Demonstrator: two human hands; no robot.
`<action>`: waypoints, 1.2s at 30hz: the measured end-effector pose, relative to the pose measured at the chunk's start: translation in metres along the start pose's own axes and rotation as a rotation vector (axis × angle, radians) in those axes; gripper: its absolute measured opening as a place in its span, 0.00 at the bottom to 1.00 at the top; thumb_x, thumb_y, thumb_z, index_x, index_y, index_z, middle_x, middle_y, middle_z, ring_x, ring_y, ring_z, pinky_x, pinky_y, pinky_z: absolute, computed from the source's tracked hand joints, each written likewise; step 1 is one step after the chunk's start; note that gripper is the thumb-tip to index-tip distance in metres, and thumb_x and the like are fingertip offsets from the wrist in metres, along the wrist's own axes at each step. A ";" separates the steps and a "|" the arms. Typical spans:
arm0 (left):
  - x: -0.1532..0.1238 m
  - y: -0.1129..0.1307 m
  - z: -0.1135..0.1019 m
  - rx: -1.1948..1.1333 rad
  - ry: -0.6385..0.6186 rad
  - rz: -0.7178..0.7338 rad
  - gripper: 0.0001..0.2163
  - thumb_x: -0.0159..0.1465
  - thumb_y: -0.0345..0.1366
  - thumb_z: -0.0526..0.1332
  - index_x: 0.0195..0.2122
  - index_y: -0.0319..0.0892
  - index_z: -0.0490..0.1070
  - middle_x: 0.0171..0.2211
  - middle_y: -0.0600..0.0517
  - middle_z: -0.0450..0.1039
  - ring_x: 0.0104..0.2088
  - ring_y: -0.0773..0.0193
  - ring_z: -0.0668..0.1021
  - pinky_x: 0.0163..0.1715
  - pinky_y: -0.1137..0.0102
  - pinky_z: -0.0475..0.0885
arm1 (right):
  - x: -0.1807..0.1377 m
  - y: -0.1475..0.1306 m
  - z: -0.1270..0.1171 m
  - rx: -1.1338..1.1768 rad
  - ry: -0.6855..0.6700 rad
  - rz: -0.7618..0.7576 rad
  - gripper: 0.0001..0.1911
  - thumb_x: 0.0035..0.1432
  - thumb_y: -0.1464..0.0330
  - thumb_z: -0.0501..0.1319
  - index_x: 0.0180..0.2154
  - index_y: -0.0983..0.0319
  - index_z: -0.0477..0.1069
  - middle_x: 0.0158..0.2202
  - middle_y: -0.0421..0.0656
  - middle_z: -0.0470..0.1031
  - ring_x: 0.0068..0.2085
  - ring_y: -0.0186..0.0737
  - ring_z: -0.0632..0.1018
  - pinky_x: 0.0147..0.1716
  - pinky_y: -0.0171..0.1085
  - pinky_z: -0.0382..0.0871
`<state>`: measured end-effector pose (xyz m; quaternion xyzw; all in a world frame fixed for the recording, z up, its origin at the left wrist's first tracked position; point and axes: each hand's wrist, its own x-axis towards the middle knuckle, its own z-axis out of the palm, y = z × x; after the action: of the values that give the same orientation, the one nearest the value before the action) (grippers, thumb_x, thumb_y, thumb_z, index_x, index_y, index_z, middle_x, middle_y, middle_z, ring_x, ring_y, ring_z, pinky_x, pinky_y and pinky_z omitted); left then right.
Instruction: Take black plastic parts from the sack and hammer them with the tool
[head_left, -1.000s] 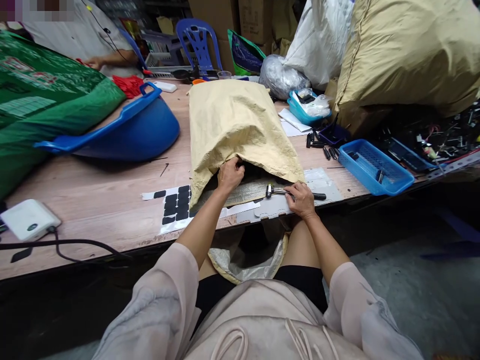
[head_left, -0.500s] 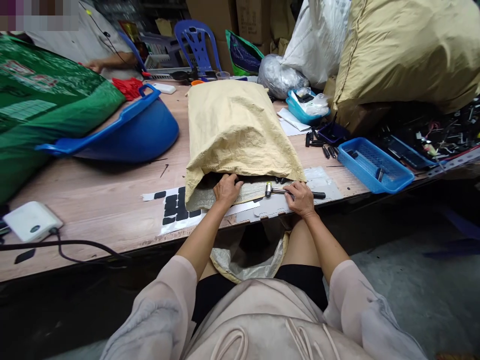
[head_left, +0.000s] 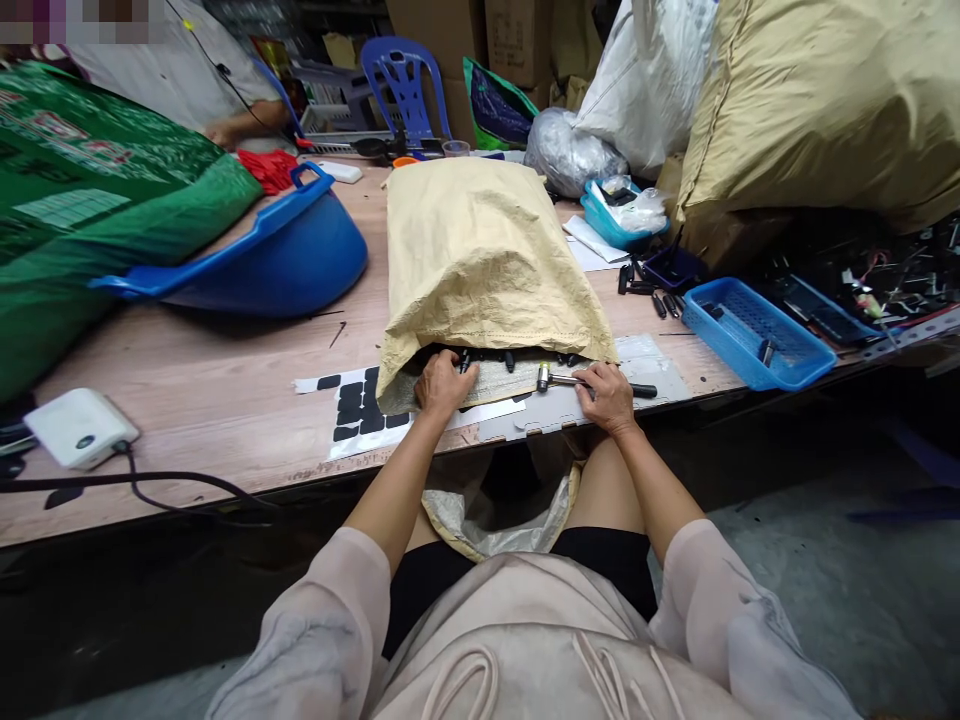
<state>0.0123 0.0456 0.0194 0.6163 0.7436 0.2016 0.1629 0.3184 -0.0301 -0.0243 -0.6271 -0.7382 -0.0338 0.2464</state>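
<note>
A tan woven sack (head_left: pixel 487 250) lies on the table with its mouth facing me. Several small black parts (head_left: pixel 510 361) show in the dark opening. My left hand (head_left: pixel 444 385) is at the left of the mouth, thumb and fingers closed on one small black part (head_left: pixel 465 361). To the right, my right hand (head_left: pixel 606 396) has its fingers curled over the handle of a small hammer (head_left: pixel 544 377), whose head points left. The hammer lies low over the grey board (head_left: pixel 547 418) at the table edge. Deeper contents of the sack are hidden.
A blue basin (head_left: pixel 277 260) and a green sack (head_left: pixel 90 210) stand left, near a white box (head_left: pixel 79 428) with a cable. Black stickers (head_left: pixel 360 405) lie beside the sack mouth. A blue basket (head_left: pixel 757 330) sits right. Another person's hand (head_left: pixel 225 130) shows at the far left.
My left hand has drawn back slightly from the sack mouth, and a black part now shows between its fingers. My right hand stays on the hammer. The view has shifted a little.
</note>
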 end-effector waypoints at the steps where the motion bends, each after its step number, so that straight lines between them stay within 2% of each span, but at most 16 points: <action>1: 0.002 0.001 0.000 0.009 -0.023 -0.002 0.14 0.62 0.46 0.66 0.45 0.46 0.79 0.47 0.42 0.80 0.48 0.46 0.80 0.41 0.61 0.71 | 0.000 0.000 0.000 0.001 0.002 0.000 0.12 0.66 0.67 0.61 0.48 0.56 0.80 0.42 0.46 0.76 0.47 0.49 0.72 0.48 0.43 0.65; 4: 0.001 -0.005 -0.002 0.015 -0.082 0.024 0.11 0.62 0.43 0.64 0.41 0.46 0.80 0.46 0.42 0.80 0.46 0.47 0.80 0.40 0.61 0.72 | 0.000 0.000 0.000 0.013 0.009 0.001 0.12 0.65 0.67 0.60 0.47 0.55 0.81 0.42 0.46 0.77 0.47 0.49 0.72 0.48 0.44 0.66; 7: -0.010 -0.015 -0.001 -0.012 -0.129 0.138 0.10 0.60 0.41 0.64 0.39 0.45 0.81 0.42 0.46 0.79 0.42 0.53 0.80 0.40 0.65 0.72 | 0.000 -0.001 0.000 0.017 0.005 0.003 0.13 0.66 0.67 0.60 0.47 0.55 0.81 0.42 0.46 0.76 0.47 0.49 0.72 0.48 0.44 0.66; 10: -0.024 -0.020 0.003 -0.056 -0.170 0.269 0.09 0.60 0.38 0.64 0.40 0.45 0.80 0.41 0.49 0.79 0.41 0.56 0.79 0.44 0.66 0.73 | 0.000 -0.001 -0.001 0.014 0.005 0.003 0.13 0.66 0.67 0.60 0.47 0.56 0.81 0.42 0.46 0.76 0.47 0.49 0.72 0.48 0.44 0.66; 13: -0.034 -0.015 0.009 -0.083 -0.183 0.336 0.10 0.60 0.36 0.65 0.42 0.45 0.80 0.41 0.49 0.78 0.43 0.56 0.79 0.48 0.64 0.73 | 0.000 -0.001 -0.001 0.013 0.010 -0.001 0.13 0.66 0.66 0.60 0.47 0.56 0.81 0.42 0.46 0.76 0.47 0.49 0.72 0.49 0.43 0.66; 19: -0.032 0.001 0.018 -0.100 -0.197 0.377 0.07 0.60 0.36 0.66 0.39 0.45 0.79 0.39 0.50 0.78 0.42 0.56 0.78 0.48 0.63 0.70 | 0.000 0.001 0.002 0.022 0.046 -0.002 0.12 0.65 0.66 0.61 0.47 0.56 0.81 0.41 0.46 0.77 0.46 0.48 0.73 0.48 0.43 0.66; 24: -0.028 0.004 0.027 -0.133 -0.182 0.370 0.05 0.60 0.37 0.69 0.37 0.46 0.80 0.38 0.51 0.77 0.43 0.56 0.78 0.48 0.63 0.69 | -0.001 0.004 0.003 0.004 0.030 -0.014 0.12 0.67 0.66 0.60 0.47 0.55 0.81 0.42 0.45 0.77 0.46 0.48 0.72 0.48 0.43 0.65; 36: -0.031 0.012 0.029 -0.095 -0.148 0.360 0.09 0.60 0.40 0.70 0.42 0.49 0.80 0.40 0.50 0.76 0.47 0.53 0.77 0.49 0.62 0.67 | 0.001 0.010 0.005 -0.035 0.001 -0.034 0.12 0.70 0.65 0.58 0.47 0.55 0.80 0.42 0.46 0.77 0.46 0.49 0.71 0.47 0.44 0.63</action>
<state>0.0425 0.0201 -0.0001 0.7442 0.5970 0.2165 0.2072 0.3262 -0.0254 -0.0308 -0.6188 -0.7478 -0.0510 0.2351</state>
